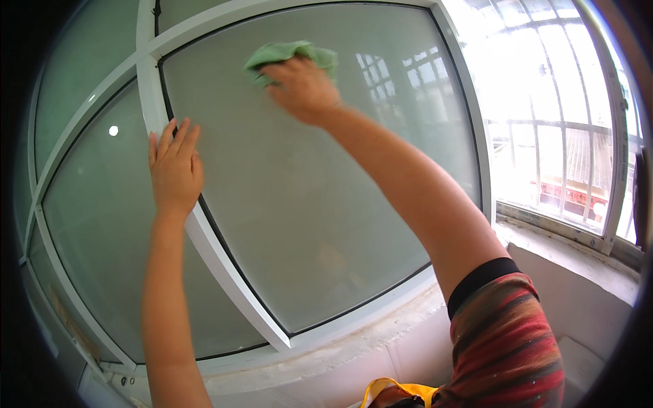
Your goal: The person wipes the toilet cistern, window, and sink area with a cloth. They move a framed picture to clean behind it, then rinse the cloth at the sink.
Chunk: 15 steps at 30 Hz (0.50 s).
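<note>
A frosted glass pane in a white frame fills the middle of the head view. High on this pane my right hand presses a crumpled green cloth, which shows above and beside the slightly blurred fingers. My left hand lies flat with its fingers apart on the white upright bar at the pane's left side. It holds nothing, and its fingertips reach the black seal along the glass.
More framed panes stand at the left. A window with metal bars is at the right, above a rough sill. Below the frame runs a rough white ledge. A yellow strap shows at the bottom.
</note>
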Each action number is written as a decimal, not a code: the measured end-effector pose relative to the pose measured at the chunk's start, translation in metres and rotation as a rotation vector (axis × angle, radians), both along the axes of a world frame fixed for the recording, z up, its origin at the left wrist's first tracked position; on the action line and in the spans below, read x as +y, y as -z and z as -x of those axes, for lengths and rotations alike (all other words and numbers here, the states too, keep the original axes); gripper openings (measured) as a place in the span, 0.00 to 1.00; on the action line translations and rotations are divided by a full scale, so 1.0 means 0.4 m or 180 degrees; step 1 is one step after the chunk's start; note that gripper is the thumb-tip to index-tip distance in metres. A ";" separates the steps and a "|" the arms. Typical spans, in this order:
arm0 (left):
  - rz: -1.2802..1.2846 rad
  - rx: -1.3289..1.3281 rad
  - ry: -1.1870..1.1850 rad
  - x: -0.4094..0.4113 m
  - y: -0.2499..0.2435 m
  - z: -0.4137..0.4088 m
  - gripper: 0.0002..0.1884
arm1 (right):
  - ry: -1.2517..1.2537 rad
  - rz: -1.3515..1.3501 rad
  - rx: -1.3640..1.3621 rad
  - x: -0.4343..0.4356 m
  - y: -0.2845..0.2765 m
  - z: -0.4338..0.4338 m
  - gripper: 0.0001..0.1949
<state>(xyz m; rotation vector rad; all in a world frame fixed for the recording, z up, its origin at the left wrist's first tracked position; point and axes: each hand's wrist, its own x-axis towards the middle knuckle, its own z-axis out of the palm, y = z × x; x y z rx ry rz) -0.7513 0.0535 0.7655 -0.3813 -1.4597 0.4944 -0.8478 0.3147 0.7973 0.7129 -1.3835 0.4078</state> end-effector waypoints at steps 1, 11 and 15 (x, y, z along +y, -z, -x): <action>-0.0006 0.0015 0.0004 0.002 0.000 0.000 0.18 | 0.0027 0.0125 0.0121 0.053 -0.003 0.020 0.20; 0.0014 0.0044 -0.0210 -0.015 -0.006 0.024 0.18 | 0.0777 0.1834 -0.0831 0.595 0.117 0.164 0.27; 0.0255 0.0211 -0.0505 -0.056 -0.022 0.055 0.20 | 0.0721 0.1813 -0.0774 0.587 0.154 0.180 0.30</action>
